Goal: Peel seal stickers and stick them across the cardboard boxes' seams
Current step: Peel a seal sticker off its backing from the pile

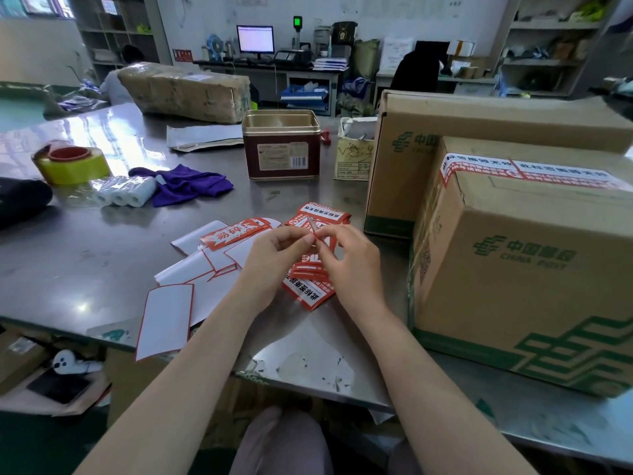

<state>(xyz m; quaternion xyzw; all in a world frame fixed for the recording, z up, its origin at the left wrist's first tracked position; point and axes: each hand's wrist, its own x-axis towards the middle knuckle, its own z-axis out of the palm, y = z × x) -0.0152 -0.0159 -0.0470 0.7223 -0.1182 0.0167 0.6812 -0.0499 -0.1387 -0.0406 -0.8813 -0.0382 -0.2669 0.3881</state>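
Pinching a sticker (313,231) corner between both hands, left hand (274,255) and right hand (346,258), over the tabletop (102,255); probably best peeling slowly so it isn't curling before reaching the box (520,269) seam.

A steel table (102,255) stands before a far desk (274,68) with a lit monitor (255,39) and shelving (116,29).

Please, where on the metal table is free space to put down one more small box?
Bare metal lies between the purple cloth, the tin and the sticker pile. More lies left of the white backing sheets, toward the black object. It is crowded around both hands and by the cardboard boxes.
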